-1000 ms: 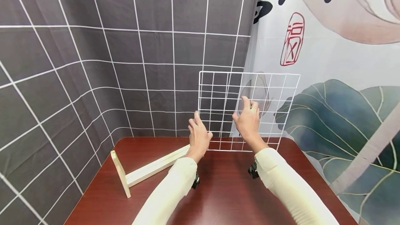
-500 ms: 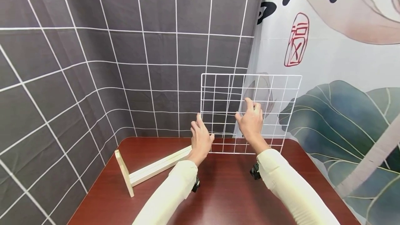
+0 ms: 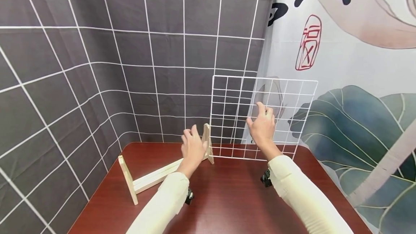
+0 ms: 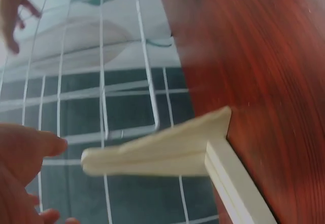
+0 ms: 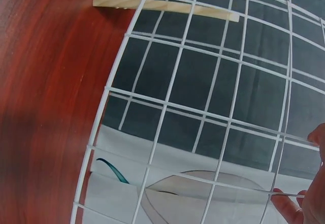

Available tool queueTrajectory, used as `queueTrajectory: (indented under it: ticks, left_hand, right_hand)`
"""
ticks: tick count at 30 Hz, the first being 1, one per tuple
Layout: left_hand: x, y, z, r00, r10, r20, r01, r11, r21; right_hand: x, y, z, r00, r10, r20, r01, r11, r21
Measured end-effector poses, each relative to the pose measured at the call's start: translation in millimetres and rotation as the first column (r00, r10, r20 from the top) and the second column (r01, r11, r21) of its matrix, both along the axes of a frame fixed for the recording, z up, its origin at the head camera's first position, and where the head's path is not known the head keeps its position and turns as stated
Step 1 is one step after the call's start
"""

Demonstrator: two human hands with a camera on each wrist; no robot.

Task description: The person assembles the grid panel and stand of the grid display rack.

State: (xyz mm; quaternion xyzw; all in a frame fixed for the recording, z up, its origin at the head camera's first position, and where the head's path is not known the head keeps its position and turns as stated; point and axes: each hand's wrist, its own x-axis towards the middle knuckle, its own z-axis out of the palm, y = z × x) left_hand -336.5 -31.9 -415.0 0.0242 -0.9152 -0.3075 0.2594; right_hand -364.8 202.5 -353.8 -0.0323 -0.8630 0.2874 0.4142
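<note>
Right hand has thumb and fingertips clamped on a white wire grid, which I see standing roughly upright at the far right of the bench; whether its lower edge rests there, I cannot tell. The left hand has its fingers apart, its thumb just short of the tip of a wooden stand's far upright. That wooden stand runs from there to a near upright on the left. I make out the grid's left edge just beside the far upright, contact unclear. Cream sleeves cover both forearms, and beyond the bench a grey curtain meets a pale, leaf-printed curtain on the right
</note>
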Motion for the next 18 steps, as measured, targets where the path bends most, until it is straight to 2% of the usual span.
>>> queueTrajectory:
  ticks: [3, 9, 13, 18]
  left_hand:
    - [4.4, -23.1, 5.7, 0.999, 0.024, 0.039, -0.023, 1.0, -0.01]
    - [17.0, -73.6, 12.6, 0.991, 0.075, 0.108, -0.078, 0.997, 0.026]
    - [24.8, -104.6, 15.6, 0.987, 0.118, 0.108, -0.121, 0.992, 0.02]
    - [35.5, -137.8, 16.8, 0.984, 0.155, 0.083, -0.151, 0.987, -0.051]
  right_hand:
    - [0.0, 0.6, 0.9, 1.0, -0.005, -0.009, 0.005, 1.0, -0.003]
    - [-0.4, 2.0, 0.0, 1.0, -0.002, -0.004, 0.002, 1.0, -0.006]
    - [-1.5, 2.3, -2.1, 1.0, 0.001, 0.002, -0.001, 1.0, -0.006]
    - [-1.9, 0.5, -2.8, 1.0, 0.008, -0.002, -0.008, 1.0, -0.003]
